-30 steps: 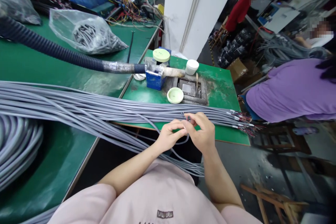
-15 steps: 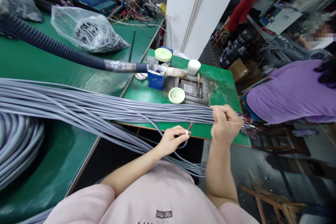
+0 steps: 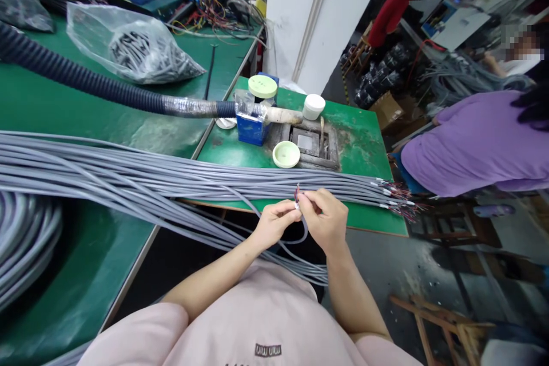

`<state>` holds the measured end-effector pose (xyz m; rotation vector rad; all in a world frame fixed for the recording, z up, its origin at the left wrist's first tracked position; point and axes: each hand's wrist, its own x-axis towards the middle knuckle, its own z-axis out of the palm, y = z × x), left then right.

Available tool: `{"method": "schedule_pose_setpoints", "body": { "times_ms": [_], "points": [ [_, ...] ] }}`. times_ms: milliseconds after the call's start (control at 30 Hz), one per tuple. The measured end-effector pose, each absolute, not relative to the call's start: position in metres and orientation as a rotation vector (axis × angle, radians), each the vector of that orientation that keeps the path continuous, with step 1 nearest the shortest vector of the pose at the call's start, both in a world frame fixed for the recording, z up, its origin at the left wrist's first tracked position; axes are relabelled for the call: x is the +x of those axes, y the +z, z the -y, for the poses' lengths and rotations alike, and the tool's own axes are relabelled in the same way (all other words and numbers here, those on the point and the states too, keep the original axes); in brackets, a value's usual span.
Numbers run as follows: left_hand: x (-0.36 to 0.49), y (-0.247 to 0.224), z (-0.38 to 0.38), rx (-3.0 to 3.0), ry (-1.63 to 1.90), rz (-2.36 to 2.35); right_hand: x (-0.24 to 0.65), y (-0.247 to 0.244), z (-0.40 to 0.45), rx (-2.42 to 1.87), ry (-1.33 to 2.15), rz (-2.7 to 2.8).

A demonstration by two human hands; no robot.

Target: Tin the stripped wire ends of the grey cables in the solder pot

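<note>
My left hand pinches the end of a grey sheathed cable, which has a white sleeve and thin red-tipped wires poking up from it. My right hand meets it there, with its thumb and forefinger closed at those thin wires. The fingers hide the finest part of the wires. A loop of the same cable hangs below the hands. Just beyond them, a long bundle of grey cables lies across the bench, its stripped ends fanning out to the right.
Beyond the bundle, a green workbench holds a blue box with a black corrugated hose, a green-lidded jar and a metal-framed recess. A grey cable coil lies at left. A co-worker's purple shirt is close on the right.
My right hand has moved left from the bundle's far ends and now meets my left hand at the cable end. The left hand has stayed nearly in place.
</note>
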<state>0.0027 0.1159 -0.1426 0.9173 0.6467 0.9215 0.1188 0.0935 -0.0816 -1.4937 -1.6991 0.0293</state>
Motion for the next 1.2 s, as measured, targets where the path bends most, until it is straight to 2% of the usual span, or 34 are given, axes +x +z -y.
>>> {"method": "schedule_pose_setpoints", "body": {
  "times_ms": [267, 567, 733, 900, 1200],
  "points": [
    [0.003, -0.149, -0.124, 0.500, 0.891, -0.521, 0.141, -0.083, -0.088, -1.350, 0.073, 1.731],
    [-0.005, -0.140, -0.131, 0.308, 0.857, -0.370, 0.151, -0.096, -0.089, -1.069, 0.084, 2.141],
    [-0.005, -0.140, -0.131, 0.378, 0.894, -0.421, 0.147, -0.094, -0.090, -1.048, 0.084, 2.102],
    [-0.001, -0.137, -0.125, 0.615, 0.936, -0.589, 0.142, -0.084, -0.097, -1.259, 0.063, 1.850],
    [-0.001, -0.129, -0.119, 0.898, 0.982, -0.621, 0.123, -0.072, -0.108, -1.396, 0.220, 1.665]
  ]
}}
